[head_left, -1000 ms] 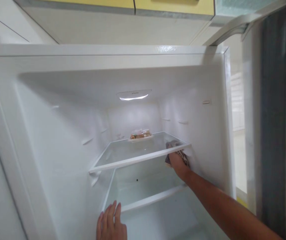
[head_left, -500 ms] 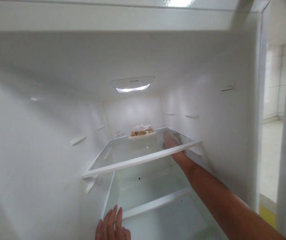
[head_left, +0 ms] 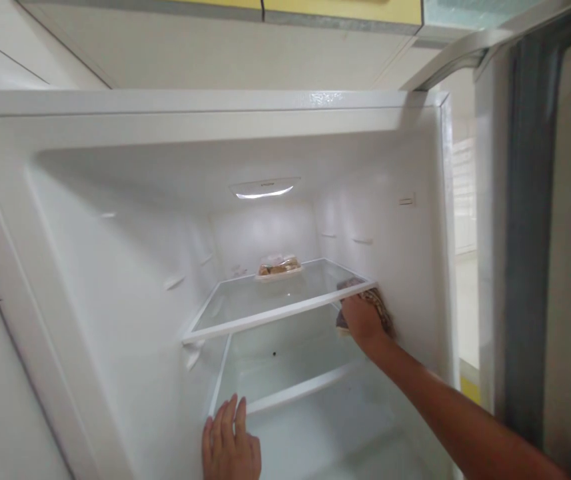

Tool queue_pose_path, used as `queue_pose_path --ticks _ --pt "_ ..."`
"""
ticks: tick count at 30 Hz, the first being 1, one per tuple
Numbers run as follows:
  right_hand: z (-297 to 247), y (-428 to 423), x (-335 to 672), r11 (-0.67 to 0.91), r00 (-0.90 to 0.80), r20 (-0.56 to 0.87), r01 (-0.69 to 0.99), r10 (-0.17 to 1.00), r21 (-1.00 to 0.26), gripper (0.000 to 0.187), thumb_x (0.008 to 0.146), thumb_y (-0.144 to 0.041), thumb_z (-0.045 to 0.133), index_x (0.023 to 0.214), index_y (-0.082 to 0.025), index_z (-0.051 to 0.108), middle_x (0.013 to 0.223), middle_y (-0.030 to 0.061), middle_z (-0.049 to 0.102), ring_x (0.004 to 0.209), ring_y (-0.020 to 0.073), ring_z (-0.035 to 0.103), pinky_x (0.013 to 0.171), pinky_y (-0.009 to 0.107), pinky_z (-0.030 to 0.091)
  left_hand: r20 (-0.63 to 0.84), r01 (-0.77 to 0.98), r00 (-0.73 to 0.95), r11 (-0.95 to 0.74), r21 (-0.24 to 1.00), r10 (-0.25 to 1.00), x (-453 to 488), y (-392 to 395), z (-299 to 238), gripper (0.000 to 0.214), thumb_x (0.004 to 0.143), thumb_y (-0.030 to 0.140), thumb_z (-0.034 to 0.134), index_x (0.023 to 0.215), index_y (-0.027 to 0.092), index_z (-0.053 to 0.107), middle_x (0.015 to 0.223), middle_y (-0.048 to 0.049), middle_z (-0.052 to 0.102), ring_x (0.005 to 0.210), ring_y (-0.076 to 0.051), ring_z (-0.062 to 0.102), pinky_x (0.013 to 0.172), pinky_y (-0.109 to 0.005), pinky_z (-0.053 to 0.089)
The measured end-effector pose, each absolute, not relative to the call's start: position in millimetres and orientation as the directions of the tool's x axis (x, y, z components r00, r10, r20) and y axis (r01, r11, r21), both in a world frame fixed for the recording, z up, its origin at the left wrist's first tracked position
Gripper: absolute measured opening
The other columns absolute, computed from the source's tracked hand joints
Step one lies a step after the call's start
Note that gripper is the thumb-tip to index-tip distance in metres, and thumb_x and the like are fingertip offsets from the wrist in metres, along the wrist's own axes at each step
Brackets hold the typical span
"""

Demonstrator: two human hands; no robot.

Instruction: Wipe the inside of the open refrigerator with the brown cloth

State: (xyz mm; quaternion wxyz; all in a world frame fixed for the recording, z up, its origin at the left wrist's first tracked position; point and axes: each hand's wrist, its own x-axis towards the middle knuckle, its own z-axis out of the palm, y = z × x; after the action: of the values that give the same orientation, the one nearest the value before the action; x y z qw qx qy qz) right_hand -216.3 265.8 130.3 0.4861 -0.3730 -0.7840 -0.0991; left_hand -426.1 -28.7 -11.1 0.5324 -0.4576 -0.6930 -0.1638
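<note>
My right hand (head_left: pixel 365 323) grips a patterned brown-and-white cloth (head_left: pixel 381 308) at the right front corner of the upper glass shelf (head_left: pixel 260 320) inside an open fridge. Part of the cloth bulges out beyond my knuckles, beside the right inner wall. My left hand (head_left: pixel 232 443) is low in the view with its fingers stretched out, by the left end of the lower shelf's white front edge (head_left: pixel 300 392). Nothing shows in it. At the back of the upper shelf sits a wrapped tray of food (head_left: pixel 279 268).
A lit lamp (head_left: pixel 265 192) is set in the fridge ceiling. Shelf supports (head_left: pixel 174 283) stick out from both side walls. The fridge door (head_left: pixel 525 233) stands open at the right. Yellow cupboards (head_left: pixel 342 10) hang above. A small dark spot (head_left: pixel 274 354) shows below the upper shelf.
My right hand has drawn the cloth forward from the back right of the upper shelf to its front corner. My view has pulled back, showing more of the fridge's frame and door.
</note>
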Motion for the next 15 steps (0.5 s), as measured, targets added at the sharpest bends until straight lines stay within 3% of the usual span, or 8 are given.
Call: queue_pose_path --ticks 3,6,9,15 --pt "116.1 235.5 -187.3 0.653 -0.281 0.820 0.744 0.498 -0.141 0.049 0.085 0.000 0.041 0.124 -0.014 0.067 0.134 0.0182 0.065 0.129 0.0280 0.057 0.096 0.038 0.055 0.883 0.808 -0.026 0.530 -0.257 0.469 -420.9 -29.7 -6.2 0.071 0.079 0.010 0.053 0.147 0.015 0.034 0.128 -0.0169 0.063 0.121 -0.031 0.057 0.112 -0.054 0.039" --pt "93.0 208.7 -156.7 0.580 -0.325 0.817 0.814 0.477 -0.014 0.051 0.087 -0.002 0.039 0.125 -0.019 0.068 0.150 0.0119 0.053 0.145 0.0304 0.040 0.111 0.047 0.046 0.878 0.812 -0.026 0.523 -0.260 0.477 -418.6 -31.0 -3.5 0.070 0.079 0.011 0.052 0.147 0.014 0.035 0.130 -0.0177 0.062 0.121 -0.031 0.057 0.113 -0.054 0.038" --pt "69.0 190.9 -129.7 0.554 -0.358 0.821 0.830 0.445 0.062 0.052 0.085 -0.003 0.038 0.119 -0.025 0.072 0.156 0.0050 0.047 0.151 0.0269 0.031 0.121 0.048 0.035 0.876 0.820 -0.045 0.519 -0.243 0.481 -418.4 -31.6 -3.9 0.072 0.079 0.011 0.051 0.149 0.016 0.033 0.130 -0.0166 0.062 0.123 -0.030 0.057 0.115 -0.054 0.036" --pt "49.5 180.3 -110.9 0.515 -0.406 0.799 0.845 0.443 0.144 0.055 0.085 -0.007 0.039 0.127 -0.028 0.068 0.161 0.0016 0.040 0.153 0.0214 0.026 0.127 0.044 0.024 0.875 0.828 -0.060 0.513 -0.225 0.480 -418.5 -31.2 -5.6 0.065 0.080 0.010 0.052 0.143 0.015 0.040 0.132 -0.0172 0.061 0.124 -0.031 0.056 0.115 -0.055 0.036"
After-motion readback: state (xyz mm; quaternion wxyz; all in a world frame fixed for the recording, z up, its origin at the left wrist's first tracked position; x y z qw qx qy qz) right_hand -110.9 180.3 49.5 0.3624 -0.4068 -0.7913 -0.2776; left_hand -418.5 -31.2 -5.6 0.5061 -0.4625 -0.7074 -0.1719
